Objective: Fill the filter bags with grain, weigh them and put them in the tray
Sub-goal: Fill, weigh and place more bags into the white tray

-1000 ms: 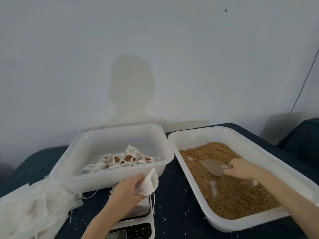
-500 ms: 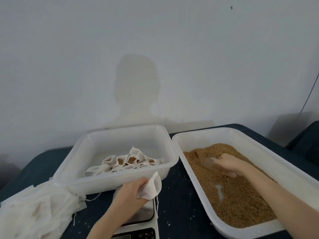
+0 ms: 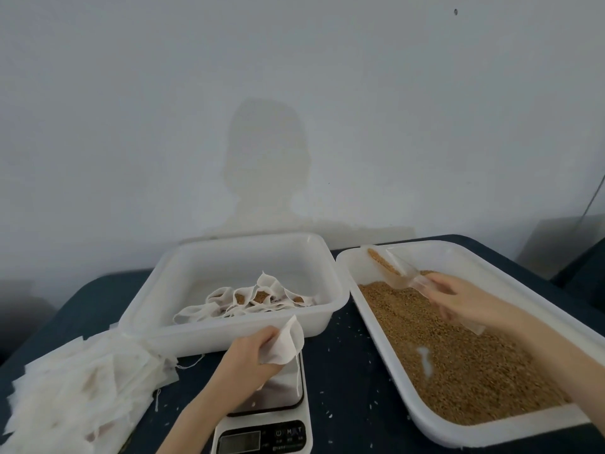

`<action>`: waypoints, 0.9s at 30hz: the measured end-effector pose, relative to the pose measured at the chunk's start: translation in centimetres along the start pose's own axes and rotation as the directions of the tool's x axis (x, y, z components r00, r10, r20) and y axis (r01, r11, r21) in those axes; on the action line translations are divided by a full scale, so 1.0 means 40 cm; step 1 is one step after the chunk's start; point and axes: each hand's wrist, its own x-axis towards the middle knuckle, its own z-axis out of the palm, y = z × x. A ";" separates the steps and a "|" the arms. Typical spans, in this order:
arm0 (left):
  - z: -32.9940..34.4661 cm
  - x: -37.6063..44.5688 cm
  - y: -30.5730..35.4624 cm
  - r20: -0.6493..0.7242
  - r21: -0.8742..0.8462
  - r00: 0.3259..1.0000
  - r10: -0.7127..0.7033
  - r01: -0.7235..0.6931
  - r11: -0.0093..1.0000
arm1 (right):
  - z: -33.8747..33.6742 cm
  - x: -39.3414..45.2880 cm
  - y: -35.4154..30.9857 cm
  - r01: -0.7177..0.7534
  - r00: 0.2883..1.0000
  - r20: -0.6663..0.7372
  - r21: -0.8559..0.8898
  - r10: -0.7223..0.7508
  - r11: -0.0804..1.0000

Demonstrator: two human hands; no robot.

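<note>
My left hand (image 3: 252, 352) grips an empty white filter bag (image 3: 284, 345) with its mouth up, just above the steel plate of the kitchen scale (image 3: 271, 407). My right hand (image 3: 458, 298) holds a clear plastic scoop (image 3: 397, 271) by its handle, raised over the far end of the grain tray (image 3: 491, 434); a line of brown grain lies in the scoop. Brown grain (image 3: 458, 365) covers most of that tray. Behind the scale stands a white tray (image 3: 229, 332) with several filled filter bags (image 3: 248, 299) in it.
A heap of empty filter bags (image 3: 78, 388) lies at the left on the dark blue table (image 3: 347, 371). Loose grains are scattered on the table between the trays. A grey wall rises close behind both trays.
My right hand has pushed the scoop through the grain toward the tray's far end and lifted it out with grain in it. My left hand keeps the bag over the scale.
</note>
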 end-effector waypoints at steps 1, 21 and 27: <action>-0.005 -0.001 -0.001 -0.004 -0.002 1.000 -0.003 0.003 1.000 | -0.001 -0.008 -0.018 0.033 0.999 0.012 0.037 -0.033 0.999; -0.147 -0.086 -0.047 -0.102 0.140 0.995 0.002 0.012 0.990 | 0.144 -0.007 -0.264 0.363 0.776 0.568 -0.045 -0.275 0.931; -0.157 -0.094 -0.047 -0.073 0.248 0.997 0.005 0.013 0.969 | 0.178 -0.002 -0.287 0.398 0.735 0.610 -0.035 -0.297 0.917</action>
